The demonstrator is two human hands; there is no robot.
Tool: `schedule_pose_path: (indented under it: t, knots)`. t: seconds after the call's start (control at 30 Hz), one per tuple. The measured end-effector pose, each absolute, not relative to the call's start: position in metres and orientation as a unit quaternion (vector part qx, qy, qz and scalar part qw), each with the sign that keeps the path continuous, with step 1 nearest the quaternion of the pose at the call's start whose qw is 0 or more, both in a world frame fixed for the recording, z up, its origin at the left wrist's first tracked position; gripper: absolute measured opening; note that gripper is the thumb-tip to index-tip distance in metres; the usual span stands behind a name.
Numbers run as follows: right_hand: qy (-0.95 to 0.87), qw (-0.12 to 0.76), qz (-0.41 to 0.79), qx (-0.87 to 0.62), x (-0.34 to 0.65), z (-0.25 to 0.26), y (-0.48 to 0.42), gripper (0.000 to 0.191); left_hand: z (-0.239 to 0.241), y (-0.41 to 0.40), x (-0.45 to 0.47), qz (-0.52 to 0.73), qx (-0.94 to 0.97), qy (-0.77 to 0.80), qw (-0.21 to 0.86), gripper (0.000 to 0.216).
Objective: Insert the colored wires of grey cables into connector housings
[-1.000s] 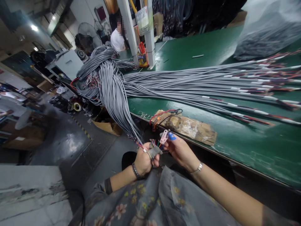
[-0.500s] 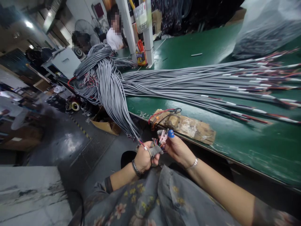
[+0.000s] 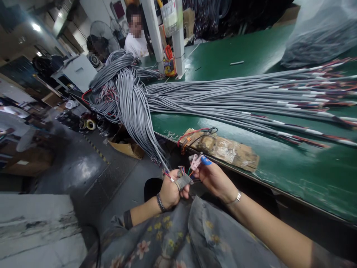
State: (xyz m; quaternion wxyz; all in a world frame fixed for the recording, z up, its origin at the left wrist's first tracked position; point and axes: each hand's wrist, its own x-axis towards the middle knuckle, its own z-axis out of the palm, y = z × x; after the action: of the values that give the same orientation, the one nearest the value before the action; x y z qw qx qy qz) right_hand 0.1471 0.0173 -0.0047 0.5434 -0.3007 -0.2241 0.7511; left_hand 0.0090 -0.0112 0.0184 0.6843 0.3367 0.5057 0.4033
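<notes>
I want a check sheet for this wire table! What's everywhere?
Surface: green table, worn at its near edge.
Job's things: grey cable end with fanned coloured wires; small pink plastic piece.
Clutter: tattered brown cardboard pad; clear plastic bag.
Hands: left hand grips the cable end; right hand pinches the pink piece, with a blue cap on one fingertip.
Cables: thick bundle of grey cables across the table, drooping off its edge.
Surroundings: person in a white shirt; round fan.
</notes>
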Motion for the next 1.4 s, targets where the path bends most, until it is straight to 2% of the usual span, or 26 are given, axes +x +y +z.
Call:
schedule_pose_path:
  t: [0.33,0.77,0.9,1.17,1.4]
  knots:
    - [-0.180,0.536,0.773,-0.289,0.146,-0.007,0.019,0.035,0.021,-0.005,0.018,0.427,0.321,0.522,0.665,0.047]
    - [-0.172,0.514,0.791,-0.284,0.148,-0.001,0.019,0.040,0.018,-0.013,0.012,0.434,0.314,0.521,0.665,0.049]
    - [-0.196,0.535,0.754,-0.328,0.146,-0.001,0.018,0.036,0.022,-0.013,0.014,0.471,0.303,0.513,0.651,0.048]
    - [-0.326,0.591,0.606,-0.421,0.148,-0.008,0.014,0.044,0.023,-0.010,0.016,0.499,0.300,0.507,0.636,0.047]
    - [-0.225,0.540,0.736,-0.340,0.143,-0.009,0.024,0.053,0.014,-0.006,0.020,0.468,0.319,0.533,0.629,0.045]
